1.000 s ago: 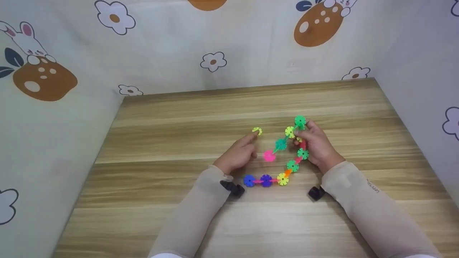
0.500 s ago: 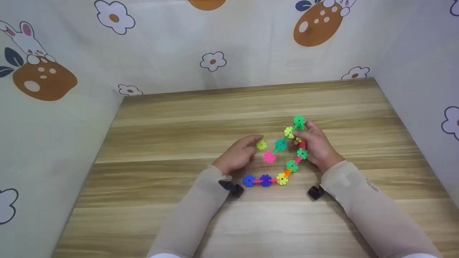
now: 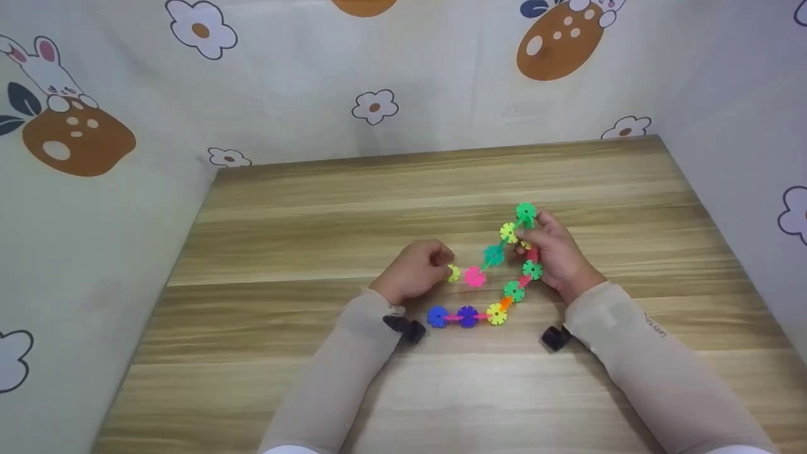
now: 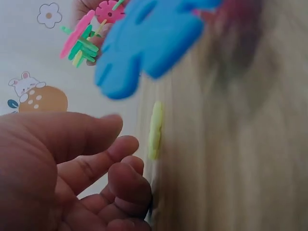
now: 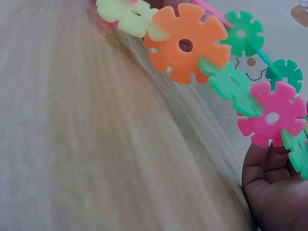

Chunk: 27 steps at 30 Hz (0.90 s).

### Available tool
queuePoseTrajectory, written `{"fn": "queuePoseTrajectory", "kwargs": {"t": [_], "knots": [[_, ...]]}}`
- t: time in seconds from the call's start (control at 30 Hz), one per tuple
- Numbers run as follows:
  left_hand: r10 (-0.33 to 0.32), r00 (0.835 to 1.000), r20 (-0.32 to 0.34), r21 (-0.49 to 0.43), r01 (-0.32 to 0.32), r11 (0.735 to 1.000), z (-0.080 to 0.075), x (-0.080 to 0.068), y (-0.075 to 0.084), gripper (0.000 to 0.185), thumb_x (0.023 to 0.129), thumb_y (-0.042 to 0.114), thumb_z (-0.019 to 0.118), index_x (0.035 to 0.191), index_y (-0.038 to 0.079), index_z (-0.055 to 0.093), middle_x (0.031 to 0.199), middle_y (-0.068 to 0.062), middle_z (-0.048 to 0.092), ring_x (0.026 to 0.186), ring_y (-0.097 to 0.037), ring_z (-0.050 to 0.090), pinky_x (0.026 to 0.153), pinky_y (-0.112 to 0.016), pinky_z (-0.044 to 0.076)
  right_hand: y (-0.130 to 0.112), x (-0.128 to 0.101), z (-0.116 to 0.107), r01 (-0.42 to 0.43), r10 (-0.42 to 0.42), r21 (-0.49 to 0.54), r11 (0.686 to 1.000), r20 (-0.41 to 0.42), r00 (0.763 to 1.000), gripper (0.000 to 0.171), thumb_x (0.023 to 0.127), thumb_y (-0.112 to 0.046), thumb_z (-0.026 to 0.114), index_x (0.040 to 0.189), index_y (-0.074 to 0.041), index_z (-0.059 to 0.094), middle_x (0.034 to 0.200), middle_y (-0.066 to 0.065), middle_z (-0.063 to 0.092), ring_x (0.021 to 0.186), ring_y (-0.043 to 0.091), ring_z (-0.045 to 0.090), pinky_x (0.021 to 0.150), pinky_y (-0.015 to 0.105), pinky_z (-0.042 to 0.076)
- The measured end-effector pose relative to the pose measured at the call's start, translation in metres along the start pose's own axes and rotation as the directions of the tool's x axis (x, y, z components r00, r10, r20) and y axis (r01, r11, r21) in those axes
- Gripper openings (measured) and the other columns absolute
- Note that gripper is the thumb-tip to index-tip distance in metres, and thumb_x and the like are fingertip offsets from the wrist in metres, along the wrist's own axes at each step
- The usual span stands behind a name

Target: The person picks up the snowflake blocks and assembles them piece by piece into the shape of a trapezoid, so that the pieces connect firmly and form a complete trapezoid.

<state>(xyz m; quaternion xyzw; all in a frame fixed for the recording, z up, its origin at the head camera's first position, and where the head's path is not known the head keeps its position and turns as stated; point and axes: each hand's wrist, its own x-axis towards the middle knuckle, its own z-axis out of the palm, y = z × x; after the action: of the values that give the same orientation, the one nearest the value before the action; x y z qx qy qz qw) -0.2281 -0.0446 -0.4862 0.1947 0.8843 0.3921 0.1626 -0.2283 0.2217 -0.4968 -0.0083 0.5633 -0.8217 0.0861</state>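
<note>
Left hand: your left hand point(image 3: 417, 272) lies on the table point(image 3: 315, 208), fingers curled, pinching a loose yellow disc point(image 3: 453, 273) at the fingertips. In the left wrist view that disc point(image 4: 154, 130) stands on edge just off the curled fingers point(image 4: 126, 178), so the contact itself is hard to make out there.

Yellow disc: it sits just beside the pink disc point(image 3: 474, 276) that ends one arm of the chain; whether the two touch, you cannot tell.

Right hand: your right hand point(image 3: 555, 255) has its fingers curled round the upper part of the chain point(image 3: 514, 291), gripping it near the top green disc point(image 3: 526, 213).

Chain: a string of snowflake discs, bent. One arm runs from your right hand down to the pink disc; the other runs down past green and orange pieces to two blue discs point(image 3: 452, 316) lying on the wood between your wrists.

Right wrist view: orange disc point(image 5: 186, 42), green and pink pieces hang close to the lens.

Surroundings: cartoon-print cloth walls point(image 3: 284, 82) close in the table.
</note>
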Motion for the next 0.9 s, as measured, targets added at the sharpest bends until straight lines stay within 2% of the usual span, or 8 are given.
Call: {"fn": "queuePoseTrajectory", "kwargs": {"t": [0.27, 0.5, 0.7, 0.83, 0.9], "knots": [[-0.092, 0.993, 0.073, 0.091, 0.085, 0.992, 0.002, -0.002, 0.007, 0.020, 0.084, 0.013, 0.072, 0.101, 0.015, 0.063, 0.089, 0.001, 0.056, 0.081, -0.015, 0.053, 0.072, -0.029, 0.045, 0.001, -0.001, -0.001, 0.002, -0.003, 0.029, 1.000, 0.027, 1.000, 0.037, 0.093, -0.002, 0.058, 0.124, 0.003, 0.038, 0.085, 0.003, 0.060, 0.063, 0.015, 0.054, 0.063, 0.029, 0.051], [-0.077, 0.988, 0.135, 0.135, 0.058, 0.989, 0.004, -0.005, 0.012, 0.015, 0.081, 0.013, 0.074, 0.089, 0.016, 0.061, 0.081, 0.002, 0.056, 0.075, -0.014, 0.052, 0.066, -0.029, 0.045, 0.001, -0.001, 0.000, 0.002, -0.002, 0.020, 1.000, 0.025, 1.000, 0.044, 0.092, -0.004, 0.061, 0.129, 0.002, 0.037, 0.086, 0.003, 0.060, 0.062, 0.015, 0.055, 0.063, 0.028, 0.052], [-0.019, 0.989, 0.148, 0.064, 0.010, 0.998, 0.001, -0.007, 0.009, 0.014, 0.086, 0.013, 0.069, 0.085, 0.016, 0.056, 0.082, 0.003, 0.054, 0.075, -0.013, 0.051, 0.066, -0.027, 0.043, 0.001, 0.001, 0.001, 0.007, -0.007, 0.046, 0.999, 0.018, 1.000, 0.038, 0.094, 0.001, 0.057, 0.127, 0.001, 0.038, 0.088, 0.005, 0.057, 0.060, 0.016, 0.054, 0.062, 0.029, 0.052], [0.031, 0.990, 0.135, -0.027, -0.027, 0.999, -0.001, -0.007, 0.002, 0.013, 0.088, 0.013, 0.065, 0.083, 0.014, 0.053, 0.081, 0.003, 0.052, 0.074, -0.013, 0.049, 0.064, -0.027, 0.041, 0.002, 0.001, 0.001, 0.001, -0.002, 0.047, 0.999, 0.010, 1.000, 0.037, 0.094, 0.003, 0.055, 0.126, 0.001, 0.038, 0.088, 0.006, 0.057, 0.060, 0.015, 0.055, 0.064, 0.031, 0.054], [0.034, 0.991, 0.128, -0.068, -0.026, 0.997, -0.002, -0.007, 0.000, 0.014, 0.089, 0.016, 0.064, 0.082, 0.015, 0.052, 0.078, 0.003, 0.052, 0.071, -0.013, 0.049, 0.062, -0.028, 0.041, 0.002, 0.002, 0.001, 0.001, -0.001, 0.043, 0.999, 0.003, 1.000, 0.038, 0.094, 0.001, 0.056, 0.127, 0.000, 0.038, 0.088, 0.005, 0.058, 0.060, 0.016, 0.056, 0.063, 0.030, 0.054]]}}
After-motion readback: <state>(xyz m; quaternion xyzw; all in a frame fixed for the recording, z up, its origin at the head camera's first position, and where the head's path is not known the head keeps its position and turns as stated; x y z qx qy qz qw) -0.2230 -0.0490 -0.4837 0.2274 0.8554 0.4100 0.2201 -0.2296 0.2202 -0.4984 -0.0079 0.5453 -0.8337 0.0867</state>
